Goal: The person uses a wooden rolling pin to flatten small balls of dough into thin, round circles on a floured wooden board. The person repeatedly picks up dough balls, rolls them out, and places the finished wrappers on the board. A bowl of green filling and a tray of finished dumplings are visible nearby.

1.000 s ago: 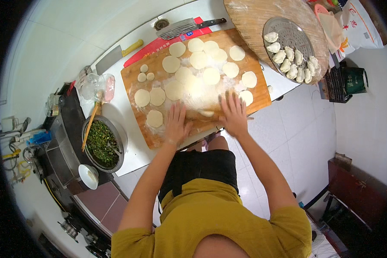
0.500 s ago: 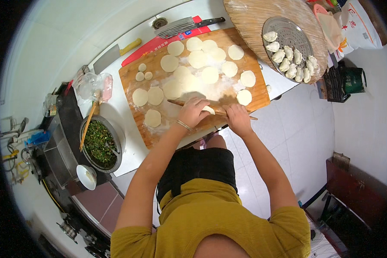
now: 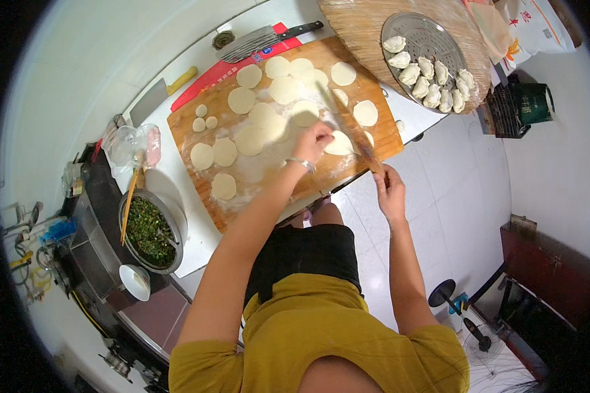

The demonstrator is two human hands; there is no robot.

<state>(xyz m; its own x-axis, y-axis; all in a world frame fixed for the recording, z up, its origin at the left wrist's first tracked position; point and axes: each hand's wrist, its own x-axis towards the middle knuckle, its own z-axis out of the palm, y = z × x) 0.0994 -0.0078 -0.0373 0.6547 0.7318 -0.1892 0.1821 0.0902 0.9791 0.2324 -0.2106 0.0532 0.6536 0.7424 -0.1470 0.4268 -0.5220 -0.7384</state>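
Note:
My left hand [image 3: 313, 141] pinches the edge of a pale round dumpling wrapper [image 3: 339, 145] low over the floured wooden board [image 3: 196, 187]. In my right hand [image 3: 391, 188] is the near end of a brown rolling pin [image 3: 360, 139], which slants away to the far left over the board's right side. Part of the pin is smeared by motion. Several rolled wrappers [image 3: 241, 101] lie across the board, some overlapping. Toward its left edge are three small dough pieces [image 3: 199, 124].
A perforated metal tray [image 3: 432, 42] of folded dumplings [image 3: 410, 74] rests on a round woven mat [image 3: 347, 16] at the far right. A cleaver [image 3: 149, 101] and a black-handled knife [image 3: 249, 46] lie beyond the board. Left stands a bowl of green filling [image 3: 149, 229] with chopsticks [image 3: 130, 206].
My right hand has swung the rolling pin from lying crosswise to pointing away from me. My left hand has left the pin and taken the wrapper's edge. The view has shifted slightly.

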